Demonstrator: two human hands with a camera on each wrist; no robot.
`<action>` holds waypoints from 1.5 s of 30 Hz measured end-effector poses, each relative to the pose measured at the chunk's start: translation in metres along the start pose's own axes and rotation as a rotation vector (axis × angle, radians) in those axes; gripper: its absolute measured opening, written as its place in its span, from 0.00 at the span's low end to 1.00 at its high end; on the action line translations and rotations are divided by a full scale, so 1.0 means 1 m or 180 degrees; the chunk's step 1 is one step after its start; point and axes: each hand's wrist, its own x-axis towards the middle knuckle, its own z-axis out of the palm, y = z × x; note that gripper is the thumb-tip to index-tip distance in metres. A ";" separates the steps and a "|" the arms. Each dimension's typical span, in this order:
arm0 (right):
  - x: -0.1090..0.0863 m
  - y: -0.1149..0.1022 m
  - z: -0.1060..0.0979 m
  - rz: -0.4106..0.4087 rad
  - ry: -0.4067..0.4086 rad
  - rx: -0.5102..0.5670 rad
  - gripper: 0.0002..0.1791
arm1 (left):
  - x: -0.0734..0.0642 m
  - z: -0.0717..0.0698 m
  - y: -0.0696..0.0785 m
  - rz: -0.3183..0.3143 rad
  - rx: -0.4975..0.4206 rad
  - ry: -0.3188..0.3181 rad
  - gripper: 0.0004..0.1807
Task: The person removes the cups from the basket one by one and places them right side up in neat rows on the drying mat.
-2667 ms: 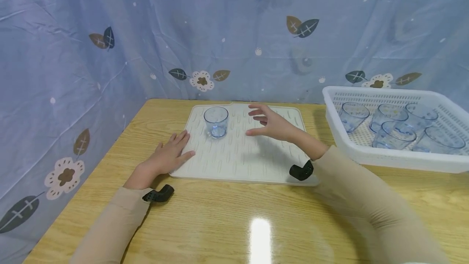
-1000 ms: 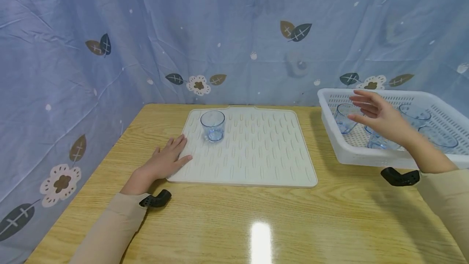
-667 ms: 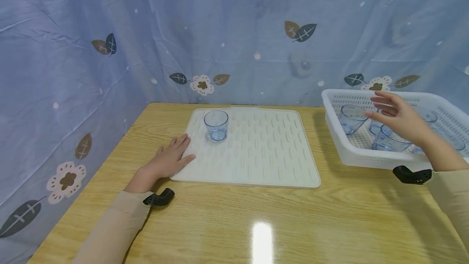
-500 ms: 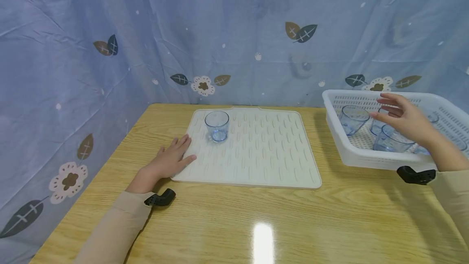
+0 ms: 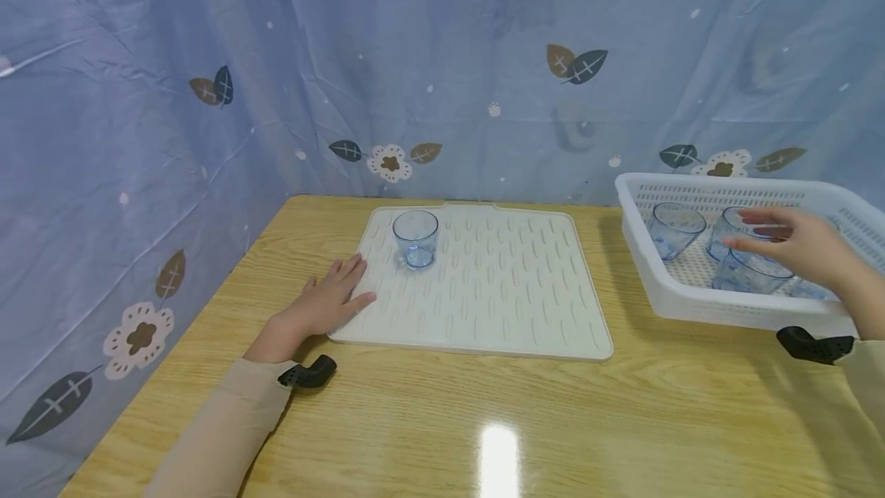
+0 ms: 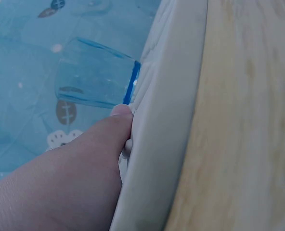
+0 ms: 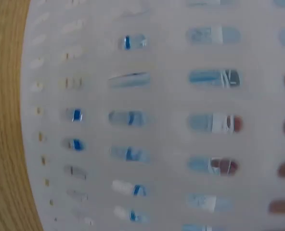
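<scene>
My left hand point(image 5: 325, 302) lies flat with spread fingers on the left edge of a white ridged mat point(image 5: 498, 290). Near its fingertips, a clear blue glass point(image 5: 416, 240) stands upright on the mat; the left wrist view shows my thumb point(image 6: 118, 120) at the mat's edge with that glass point(image 6: 97, 74) behind. Over the white basket point(image 5: 664, 294), my right hand point(image 5: 805, 244) reaches in, fingers and thumb apart, above the front glass point(image 5: 750, 275). In the right wrist view the basket's slotted wall point(image 7: 169, 115) hides most of the hand.
More blue glasses stand in the basket, including one at its left point(image 5: 674, 229) and one behind the front glass point(image 5: 729, 225). A wooden table point(image 5: 415, 421) lies under everything. A blue flowered curtain point(image 5: 484, 60) hangs along the back and left.
My right hand has gone from above the mat to the basket, then farther right and lower among the glasses. The left hand and the glass on the mat have stayed put.
</scene>
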 end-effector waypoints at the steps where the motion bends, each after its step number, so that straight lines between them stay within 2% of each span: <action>1: -0.002 0.002 0.000 0.0003 0.0005 -0.0025 0.44 | 0.000 0.000 0.001 0.0005 0.0000 0.0004 0.45; 8: -0.012 0.008 0.000 0.0070 0.0085 -0.0195 0.44 | 0.000 -0.001 0.001 0.0012 0.0001 0.0010 0.44; 12: -0.014 0.008 -0.003 0.0135 -0.0001 -0.0158 0.46 | 0.000 -0.001 0.000 -0.0001 0.0002 0.0018 0.45; 23: -0.014 0.021 -0.007 0.0331 -0.0538 -0.0097 0.51 | 0.000 -0.003 0.001 0.0019 0.0016 0.0021 0.44; 37: -0.014 0.025 -0.008 0.0320 -0.0564 -0.0070 0.51 | 0.000 -0.002 0.000 0.0041 -0.0033 0.0003 0.45; 45: -0.012 0.030 -0.009 0.0293 -0.0664 -0.0068 0.51 | -0.001 -0.001 0.002 0.0031 -0.0012 0.0012 0.44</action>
